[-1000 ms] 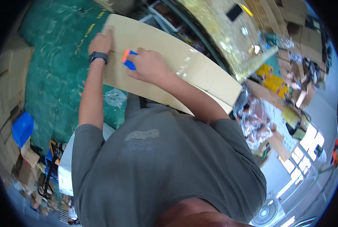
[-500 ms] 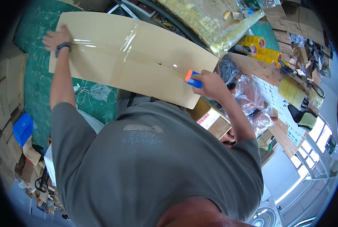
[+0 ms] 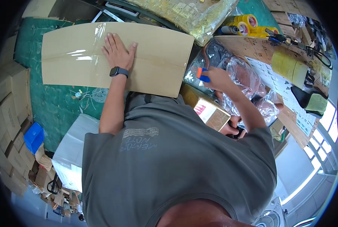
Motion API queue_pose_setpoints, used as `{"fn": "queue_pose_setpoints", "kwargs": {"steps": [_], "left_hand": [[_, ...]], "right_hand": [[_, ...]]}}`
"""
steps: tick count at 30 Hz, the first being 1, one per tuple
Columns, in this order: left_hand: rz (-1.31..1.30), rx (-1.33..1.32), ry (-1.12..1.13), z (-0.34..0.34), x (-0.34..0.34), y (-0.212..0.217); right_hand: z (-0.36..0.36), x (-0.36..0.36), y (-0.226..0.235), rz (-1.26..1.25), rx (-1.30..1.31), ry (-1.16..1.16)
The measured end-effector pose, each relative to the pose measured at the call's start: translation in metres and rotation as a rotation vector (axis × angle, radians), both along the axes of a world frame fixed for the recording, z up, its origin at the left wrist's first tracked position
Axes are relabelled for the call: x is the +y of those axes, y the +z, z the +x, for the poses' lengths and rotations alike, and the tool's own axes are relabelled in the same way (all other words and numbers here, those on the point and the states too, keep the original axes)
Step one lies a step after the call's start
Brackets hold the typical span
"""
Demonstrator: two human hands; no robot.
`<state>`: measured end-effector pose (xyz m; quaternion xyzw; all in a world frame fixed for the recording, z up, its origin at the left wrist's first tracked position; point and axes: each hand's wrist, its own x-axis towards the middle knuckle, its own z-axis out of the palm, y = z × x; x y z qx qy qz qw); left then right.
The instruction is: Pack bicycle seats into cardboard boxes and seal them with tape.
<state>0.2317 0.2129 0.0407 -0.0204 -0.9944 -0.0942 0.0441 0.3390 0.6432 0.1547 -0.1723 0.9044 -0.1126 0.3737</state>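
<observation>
The wide cardboard piece lies in front of my waist, clear tape shining on its left part; my left hand rests palm down near its middle, fingers slightly spread, gripping nothing; past its right edge, my right hand is clamped around a blue-and-orange tool, apart from the cardboard, near clear plastic bags; I judge the step in hand as steadying the cardboard; another tool stroke would call for a firm, flat left palm.
</observation>
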Motion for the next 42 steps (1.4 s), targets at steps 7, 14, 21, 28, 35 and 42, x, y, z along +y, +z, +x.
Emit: {"fn": "queue_pose_setpoints", "kwargs": {"steps": [7, 14, 21, 28, 35, 42], "left_hand": [[0.108, -0.059, -0.159, -0.015, -0.013, 0.014], [0.288, 0.044, -0.032, -0.02, -0.143, 0.013], [-0.077, -0.012, 0.564, -0.122, -0.367, 0.014], [0.212, -0.315, 0.385, -0.214, -0.519, 0.083], [0.619, 0.042, 0.121, -0.197, -0.588, 0.395], [1.226, -0.156, -0.267, -0.171, -0.637, 0.335]], "right_hand": [[-0.014, -0.042, -0.183, -0.131, 0.046, -0.186], [-0.143, 0.0, -0.096, -0.105, 0.99, -0.4], [-0.106, -0.088, -0.074, -0.152, 0.763, -1.112], [-0.008, -0.271, 0.016, -0.016, 0.291, -1.686], [0.074, -0.367, 0.286, -0.387, 1.192, -1.575], [0.152, -0.385, 0.178, -1.465, 0.927, -1.926]]}}
